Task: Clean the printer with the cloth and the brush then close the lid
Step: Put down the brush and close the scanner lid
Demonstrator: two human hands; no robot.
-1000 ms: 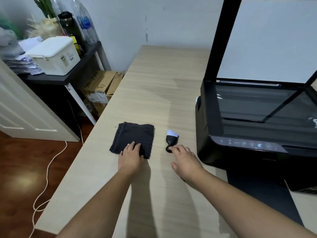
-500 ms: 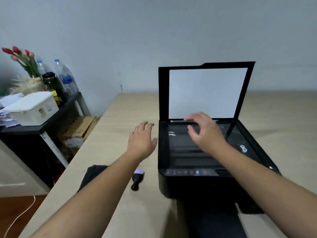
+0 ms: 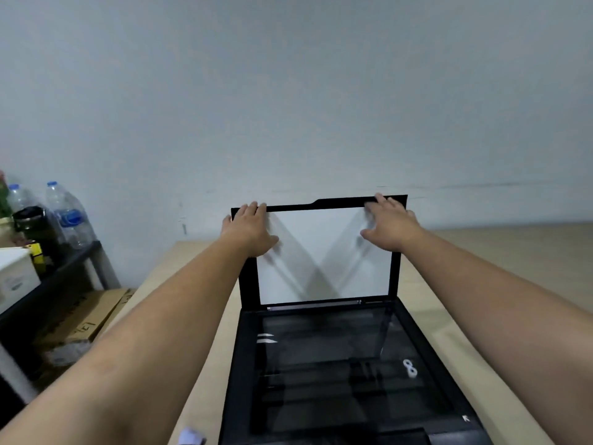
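The black printer (image 3: 353, 380) sits on the wooden desk with its scanner glass (image 3: 324, 348) bare. Its lid (image 3: 324, 252) stands upright, white pad facing me. My left hand (image 3: 248, 231) holds the lid's top left corner, fingers over the top edge and thumb on the white pad. At the top right corner my right hand (image 3: 390, 224), slightly blurred, holds the edge the same way. Only the brush's white bristle tip (image 3: 191, 436) shows at the bottom edge, left of the printer. The cloth is out of view.
A dark side shelf (image 3: 64, 274) on the left carries water bottles (image 3: 69, 216), a dark flask and a white box (image 3: 14, 277). Cardboard boxes (image 3: 86, 319) lie under it. The grey wall stands close behind the lid. Bare desk (image 3: 481, 268) stretches to the right.
Both hands left the cloth and brush, rose past the scanner glass and now hold the lid's top edge. The view has tilted up toward the wall.
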